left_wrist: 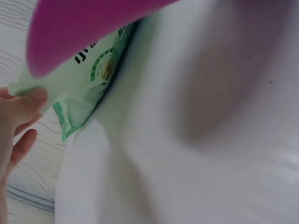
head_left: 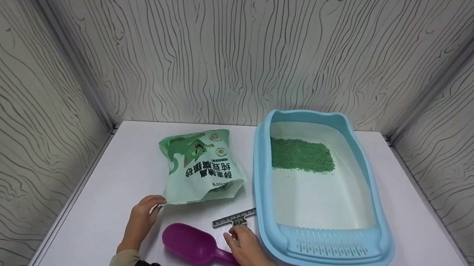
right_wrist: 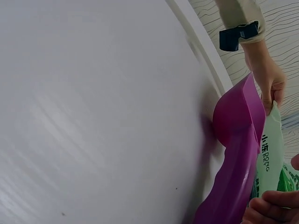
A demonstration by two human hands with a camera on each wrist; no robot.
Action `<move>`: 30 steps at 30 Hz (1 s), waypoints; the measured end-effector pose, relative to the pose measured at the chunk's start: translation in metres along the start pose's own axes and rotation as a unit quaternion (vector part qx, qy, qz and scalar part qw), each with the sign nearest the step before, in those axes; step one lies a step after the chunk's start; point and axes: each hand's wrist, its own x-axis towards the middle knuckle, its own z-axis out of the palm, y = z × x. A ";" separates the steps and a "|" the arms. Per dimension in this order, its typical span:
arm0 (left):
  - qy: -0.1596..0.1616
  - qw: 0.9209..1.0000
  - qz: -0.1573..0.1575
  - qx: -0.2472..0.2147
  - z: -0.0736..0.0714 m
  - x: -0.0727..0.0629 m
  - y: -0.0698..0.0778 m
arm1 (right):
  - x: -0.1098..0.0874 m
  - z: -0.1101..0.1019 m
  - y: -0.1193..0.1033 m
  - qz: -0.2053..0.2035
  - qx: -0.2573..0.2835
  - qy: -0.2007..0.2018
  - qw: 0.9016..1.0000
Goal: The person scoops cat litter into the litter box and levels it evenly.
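Observation:
My left hand [head_left: 140, 220] pinches the near left corner of a pale green cat litter bag [head_left: 203, 167] between thumb and fingers. The bag lies flat, its printed characters upside down and its mouth towards me. My right hand [head_left: 248, 249] hovers palm down over the handle of a purple scoop [head_left: 188, 243], fingers loosely bent. Its fingertips are right at the middle of a dark bar-shaped clip [head_left: 233, 217] on the table. Behind the scoop in the right wrist view, a few right fingers [right_wrist: 271, 205] show at the lower edge.
At the right stands a light blue litter box [head_left: 261, 182] with a slotted front step. Green litter [head_left: 302, 156] lies in a patch towards its back. The white table [head_left: 110, 183] is bounded by patterned walls [head_left: 224, 60].

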 end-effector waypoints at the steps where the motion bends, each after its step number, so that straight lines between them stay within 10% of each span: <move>1: 0.002 1.000 -0.006 -0.001 -0.001 -0.001 -0.002 | 0.001 0.000 -0.001 0.007 0.007 -0.003 1.000; 13: 0.008 0.999 -0.047 -0.018 -0.008 0.001 -0.020 | 0.027 0.004 -0.011 0.062 0.113 0.058 0.990; 30: 0.004 0.994 -0.110 -0.018 -0.004 0.001 -0.021 | 0.077 0.020 -0.016 0.161 0.123 0.164 0.965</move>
